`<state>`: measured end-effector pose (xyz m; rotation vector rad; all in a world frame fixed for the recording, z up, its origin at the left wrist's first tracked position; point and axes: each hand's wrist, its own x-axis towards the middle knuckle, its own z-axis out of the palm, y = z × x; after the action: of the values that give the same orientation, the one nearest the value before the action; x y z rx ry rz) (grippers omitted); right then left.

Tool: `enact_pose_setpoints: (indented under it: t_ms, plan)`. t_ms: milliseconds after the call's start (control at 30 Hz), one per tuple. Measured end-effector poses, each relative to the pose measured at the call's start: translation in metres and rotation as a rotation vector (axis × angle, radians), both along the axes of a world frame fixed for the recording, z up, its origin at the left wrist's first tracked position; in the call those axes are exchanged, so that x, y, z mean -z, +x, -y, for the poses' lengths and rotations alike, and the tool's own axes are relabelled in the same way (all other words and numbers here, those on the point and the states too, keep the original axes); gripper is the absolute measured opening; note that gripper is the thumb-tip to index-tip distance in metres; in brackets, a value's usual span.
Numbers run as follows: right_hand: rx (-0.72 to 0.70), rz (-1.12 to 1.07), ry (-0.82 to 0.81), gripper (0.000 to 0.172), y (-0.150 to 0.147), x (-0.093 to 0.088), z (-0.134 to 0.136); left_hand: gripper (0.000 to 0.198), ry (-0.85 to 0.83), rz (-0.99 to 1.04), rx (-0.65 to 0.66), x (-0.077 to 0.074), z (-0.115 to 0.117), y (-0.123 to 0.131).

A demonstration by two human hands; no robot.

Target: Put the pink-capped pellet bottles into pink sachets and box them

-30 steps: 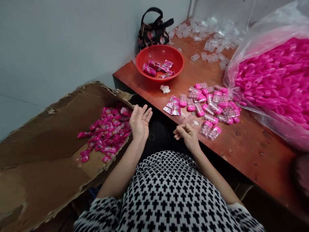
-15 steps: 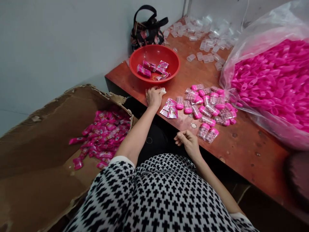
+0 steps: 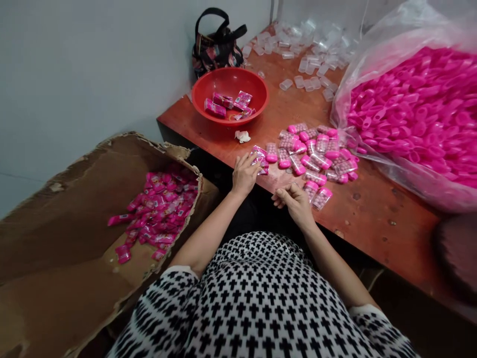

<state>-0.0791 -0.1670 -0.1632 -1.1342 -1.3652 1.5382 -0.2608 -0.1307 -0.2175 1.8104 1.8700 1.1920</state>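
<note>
My left hand point(image 3: 246, 175) lies at the table's front edge, its fingers stretched over the flat pink printed wrappers point(image 3: 260, 158). A crumpled white scrap point(image 3: 242, 136) rests just beyond it, apart from the fingers. My right hand point(image 3: 296, 203) hovers at the edge with thumb and fingers curled together. Whatever it may pinch is hidden. Right beside its fingertips are small clear bottles of pink beads with pink caps point(image 3: 321, 198), part of a loose heap point(image 3: 316, 156).
A red bowl point(image 3: 197, 102) with several pink packets stands behind my left hand, near a handbag point(image 3: 218, 52). Clear empty cups point(image 3: 309, 64) lie at the back. A plastic bag of pink caps point(image 3: 417, 119) fills the right. An open carton point(image 3: 48, 233) with pink packets sits left.
My left hand has let go of the white scrap beside the bowl and moved right and nearer, onto the pink wrappers. The right hand stays curled near the edge. The view has shifted slightly.
</note>
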Motion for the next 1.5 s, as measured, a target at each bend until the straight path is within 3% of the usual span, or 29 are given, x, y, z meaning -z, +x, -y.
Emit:
enact_pose_setpoints:
  t_ms: [167, 300, 400, 500, 667, 800, 933, 1067, 1167, 1267, 1333, 1400, 1500]
  plan:
    - [0.119, 0.004, 0.144, 0.027, -0.012, 0.007, -0.032, 0.018, 0.096, 0.132, 0.0, -0.005, 0.01, 0.005]
    - [0.053, -0.187, 0.04, 0.039, -0.03, 0.011, -0.05, 0.021, 0.079, 0.243, 0.035, -0.025, 0.031, 0.014]
    - [0.098, -0.251, -0.012, 0.04, -0.039, 0.01, -0.049, 0.032, 0.014, 0.529, -0.028, -0.036, 0.046, 0.02]
    - [0.07, -0.187, -0.018, 0.042, -0.041, 0.013, -0.041, 0.033, -0.182, 0.88, -0.076, -0.038, 0.056, 0.023]
    - [0.05, 0.226, 0.178, 0.036, -0.013, 0.017, -0.017, 0.03, -0.438, 1.097, -0.064, -0.034, 0.066, 0.026]
    - [0.182, 0.637, 0.384, 0.029, 0.037, -0.005, 0.007, 0.029, -0.53, 1.23, -0.145, -0.035, 0.074, 0.033]
    - [0.322, 1.212, 0.237, 0.046, 0.079, -0.022, 0.006, 0.026, -0.561, 1.404, -0.191, -0.035, 0.075, 0.044]
    - [0.226, 1.417, 0.033, 0.057, 0.103, -0.016, -0.008, 0.021, -0.546, 1.566, -0.266, -0.036, 0.072, 0.049]
    - [0.287, 1.341, 0.019, 0.052, 0.115, -0.011, -0.006, 0.014, -0.486, 1.695, -0.353, -0.036, 0.072, 0.048]
    - [0.416, 0.992, 0.042, 0.045, 0.11, -0.013, 0.01, 0.01, -0.44, 1.799, -0.42, -0.037, 0.072, 0.05]
    - [0.335, 0.609, -0.013, 0.042, 0.09, -0.016, 0.027, 0.009, -0.436, 1.844, -0.427, -0.037, 0.072, 0.053]
    - [0.144, 0.28, -0.115, 0.04, 0.064, -0.017, 0.045, 0.011, -0.448, 1.871, -0.419, -0.039, 0.072, 0.057]
    - [0.032, 0.066, -0.203, 0.04, 0.029, -0.013, 0.061, 0.014, -0.454, 1.903, -0.386, -0.041, 0.072, 0.061]
